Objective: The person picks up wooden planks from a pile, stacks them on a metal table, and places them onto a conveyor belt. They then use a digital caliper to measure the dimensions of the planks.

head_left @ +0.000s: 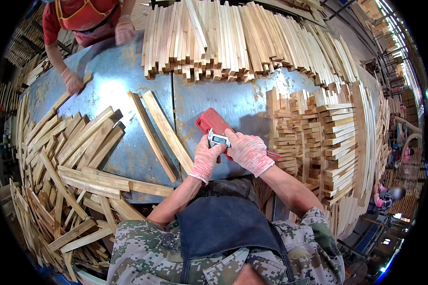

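A silver digital caliper [218, 138] with a small display is held between my two hands, just above the metal table [195, 97]. My left hand [207, 159], in a pink-and-white knit glove, closes its fingers on the caliper's left side. The similarly gloved right hand [248, 151] grips it from the right. Right behind the caliper is a red plastic case [210, 119], partly covered by my hands; whether I touch it I cannot tell. Two long wooden strips [168, 130] lie on the table left of my hands.
Loose wooden pieces [76, 178] heap up at the left. A row of wooden strips [199, 42] lines the far side, and stacked strips [337, 142] stand at the right. Across the table, a gloved co-worker [83, 21] has one hand at a wooden piece.
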